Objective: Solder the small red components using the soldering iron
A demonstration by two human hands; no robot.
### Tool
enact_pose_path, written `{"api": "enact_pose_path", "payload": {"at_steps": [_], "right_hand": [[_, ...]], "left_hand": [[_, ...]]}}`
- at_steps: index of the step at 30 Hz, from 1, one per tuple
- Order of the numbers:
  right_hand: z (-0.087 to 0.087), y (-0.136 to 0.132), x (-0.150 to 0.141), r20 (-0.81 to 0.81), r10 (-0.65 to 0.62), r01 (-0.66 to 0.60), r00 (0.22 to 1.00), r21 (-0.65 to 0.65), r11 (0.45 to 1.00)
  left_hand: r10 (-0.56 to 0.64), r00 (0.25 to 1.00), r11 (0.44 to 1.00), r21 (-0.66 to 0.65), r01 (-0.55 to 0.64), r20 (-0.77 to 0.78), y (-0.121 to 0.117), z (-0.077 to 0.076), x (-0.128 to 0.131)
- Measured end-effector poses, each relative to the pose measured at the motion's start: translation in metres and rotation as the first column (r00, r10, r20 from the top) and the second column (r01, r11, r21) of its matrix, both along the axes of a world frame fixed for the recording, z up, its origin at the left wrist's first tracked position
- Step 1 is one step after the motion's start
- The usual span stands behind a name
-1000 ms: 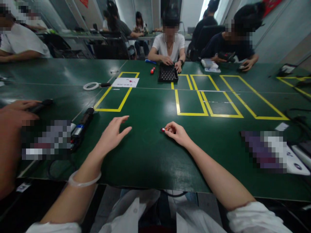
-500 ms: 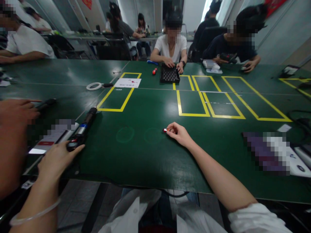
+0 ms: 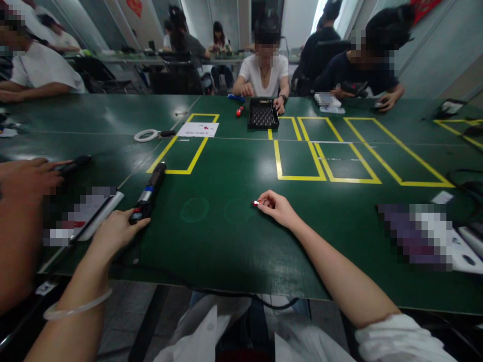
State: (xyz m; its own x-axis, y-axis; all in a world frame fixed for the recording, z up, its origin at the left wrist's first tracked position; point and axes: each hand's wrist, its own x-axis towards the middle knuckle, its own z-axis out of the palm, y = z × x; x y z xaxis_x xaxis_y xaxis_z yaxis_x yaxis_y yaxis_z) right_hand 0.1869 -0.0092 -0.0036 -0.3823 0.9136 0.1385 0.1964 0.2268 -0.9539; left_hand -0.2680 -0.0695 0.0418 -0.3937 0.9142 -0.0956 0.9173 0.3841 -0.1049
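Note:
My left hand (image 3: 118, 229) is closed around the rear end of a black, stick-shaped tool that looks like an electric screwdriver (image 3: 148, 192). It has a blue and silver band and lies slanted low over the green table, its front end pointing away from me. Between the thumb and fingers of my right hand (image 3: 275, 205) is a small red piece with a bright white spot (image 3: 255, 203), too small to name. That hand rests on the table near a faint drawn circle (image 3: 237, 211).
Yellow tape frames (image 3: 300, 178) mark the table (image 3: 226, 251). Across it, a person handles a black tray (image 3: 263, 120). Left are another person's arm (image 3: 22, 211) and a blurred white-edged item (image 3: 94, 211); a white sheet (image 3: 198, 129) lies ahead. A cable (image 3: 211, 290) runs along the near edge.
My left hand and the black tool have moved to the right across the table. My right hand keeps its place with the small red piece. The person opposite has lifted one hand off the tray.

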Motion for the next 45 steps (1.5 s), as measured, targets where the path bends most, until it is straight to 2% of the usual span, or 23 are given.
{"api": "enact_pose_path", "payload": {"at_steps": [3, 6, 9, 12, 15, 20, 25, 33, 45], "right_hand": [[0.0, 0.0, 0.001, 0.029, -0.009, 0.008, 1.0, 0.043, 0.999], [-0.001, 0.001, 0.003, 0.069, -0.031, 0.024, 0.997, 0.097, 0.995], [-0.002, 0.001, 0.004, 0.083, -0.032, 0.026, 0.996, 0.066, 0.997], [-0.002, 0.001, 0.003, 0.062, -0.031, 0.029, 0.998, 0.035, 0.999], [-0.002, 0.001, 0.002, 0.023, -0.036, 0.034, 0.999, 0.064, 0.997], [-0.004, 0.003, 0.003, 0.019, -0.049, 0.046, 0.999, 0.153, 0.987], [-0.006, 0.003, 0.003, 0.063, -0.05, 0.032, 0.997, 0.252, 0.967], [-0.009, 0.002, 0.0, 0.291, -0.111, -0.008, 0.95, 0.379, 0.925], [-0.004, -0.002, -0.001, 0.279, -0.125, -0.006, 0.952, 0.426, 0.905]], "left_hand": [[-0.109, 0.993, 0.992, -0.055, 0.111, 0.046, 0.007, 0.003, 0.034], [-0.197, 0.976, 0.979, -0.036, 0.201, 0.095, 0.014, 0.006, 0.076], [-0.292, 0.947, 0.956, 0.007, 0.294, 0.132, 0.022, 0.009, 0.122], [-0.388, 0.913, 0.921, 0.026, 0.388, 0.123, 0.029, 0.011, 0.168], [-0.474, 0.875, 0.881, 0.04, 0.472, 0.099, 0.035, 0.012, 0.208], [-0.587, 0.807, 0.809, 0.067, 0.584, 0.059, 0.041, 0.009, 0.253], [-0.63, 0.775, 0.775, 0.092, 0.625, 0.039, 0.038, 0.006, 0.273], [-0.637, 0.771, 0.762, 0.146, 0.631, -0.007, 0.03, -0.001, 0.28], [-0.599, 0.8, 0.778, 0.216, 0.59, -0.032, 0.031, -0.014, 0.285]]}}
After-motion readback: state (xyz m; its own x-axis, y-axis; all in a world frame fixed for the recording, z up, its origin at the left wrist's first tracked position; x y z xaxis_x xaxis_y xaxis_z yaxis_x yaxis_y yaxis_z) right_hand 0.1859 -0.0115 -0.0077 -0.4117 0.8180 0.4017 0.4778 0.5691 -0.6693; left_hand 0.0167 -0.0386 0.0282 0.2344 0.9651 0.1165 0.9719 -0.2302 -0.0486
